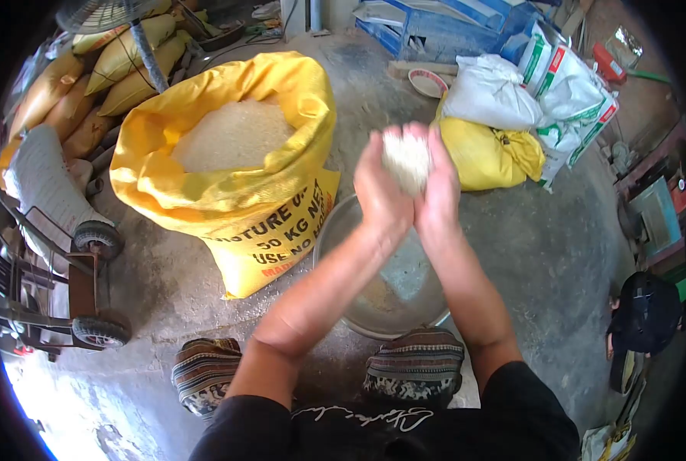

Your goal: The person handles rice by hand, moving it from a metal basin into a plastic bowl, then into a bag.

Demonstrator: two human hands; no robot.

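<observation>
My left hand [379,188] and my right hand [440,188] are cupped together, holding a heap of white rice [406,159] between the palms. They are raised above a round metal basin [404,296] that rests on the concrete floor in front of my knees. To the left stands an open yellow sack [262,223] full of white rice [231,134], its mouth rolled down. The sack touches the basin's left side.
A tied yellow bag [489,154] and white sacks [558,100] lie to the right. Stacked tan sacks [66,100] and a hand cart with wheels [97,238] stand at left. A small bowl [427,81] and blue crates [450,31] sit at the back.
</observation>
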